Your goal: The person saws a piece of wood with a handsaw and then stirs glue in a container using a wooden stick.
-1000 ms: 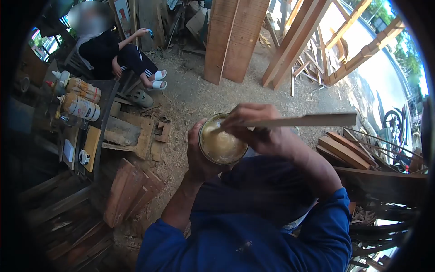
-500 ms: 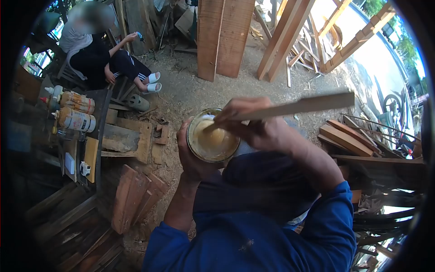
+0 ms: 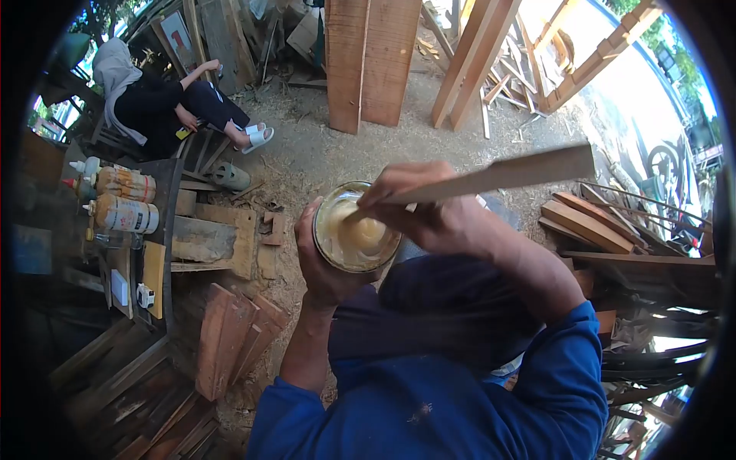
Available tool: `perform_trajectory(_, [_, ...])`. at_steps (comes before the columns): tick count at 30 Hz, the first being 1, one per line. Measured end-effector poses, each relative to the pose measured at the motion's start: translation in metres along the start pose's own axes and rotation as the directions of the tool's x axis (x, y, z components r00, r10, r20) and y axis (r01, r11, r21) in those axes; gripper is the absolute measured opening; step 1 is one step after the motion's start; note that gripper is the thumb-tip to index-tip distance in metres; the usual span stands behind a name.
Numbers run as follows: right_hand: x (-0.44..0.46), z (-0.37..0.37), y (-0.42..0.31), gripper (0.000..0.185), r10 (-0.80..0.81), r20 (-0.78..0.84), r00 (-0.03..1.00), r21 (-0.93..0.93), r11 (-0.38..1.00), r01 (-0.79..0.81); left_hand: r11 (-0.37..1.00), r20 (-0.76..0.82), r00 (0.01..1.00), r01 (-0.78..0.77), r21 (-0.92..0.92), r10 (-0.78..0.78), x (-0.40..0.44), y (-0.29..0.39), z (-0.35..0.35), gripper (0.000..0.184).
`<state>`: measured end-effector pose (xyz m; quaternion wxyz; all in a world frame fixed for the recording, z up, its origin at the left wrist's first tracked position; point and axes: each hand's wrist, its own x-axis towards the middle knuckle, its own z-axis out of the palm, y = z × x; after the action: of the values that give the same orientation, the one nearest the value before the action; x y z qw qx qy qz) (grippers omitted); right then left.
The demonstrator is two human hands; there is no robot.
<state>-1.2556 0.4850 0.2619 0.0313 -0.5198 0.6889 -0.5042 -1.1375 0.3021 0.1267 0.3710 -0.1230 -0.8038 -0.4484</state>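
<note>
In the middle of the head view, a round can holds a thick, creamy yellowish paste. My left hand is wrapped around the can's left and lower side. A flat wooden stick is gripped in my right hand, above the can's right rim. The stick's lower end dips into the paste, and its broad upper end points right. My right fingers are closed near the lower part of the stick and cover some of the can's rim.
On the left, a dark bench bears glue bottles and a small white tape measure. Another person sits at upper left. Upright planks stand ahead. Stacked boards lie at right and lower left.
The stick's tip stays in the paste, whose surface has shifted shape. My view has turned slightly. The seated person has turned and lowered the raised hand a little.
</note>
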Motion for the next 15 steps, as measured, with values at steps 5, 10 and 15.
perform_trajectory(5, [-0.007, 0.002, -0.023, 0.014, -0.006, 0.130, 0.991, 0.028, 1.000, 0.003, 0.969, -0.128, 0.978, 0.134, -0.206, -0.163, 0.005, 0.001, -0.010, 0.132])
perform_trajectory(10, [-0.002, -0.007, -0.003, 0.012, 0.150, -0.032, 0.988, -0.117, 0.981, -0.153, 0.989, -0.050, 0.998, 0.042, 0.145, -0.035, 0.004, 0.010, -0.016, 0.126])
perform_trajectory(15, [-0.008, 0.012, -0.026, 0.014, -0.022, 0.107, 0.994, -0.038, 0.999, 0.026, 0.988, 0.012, 0.990, 0.142, 0.065, -0.143, -0.012, 0.010, -0.008, 0.126])
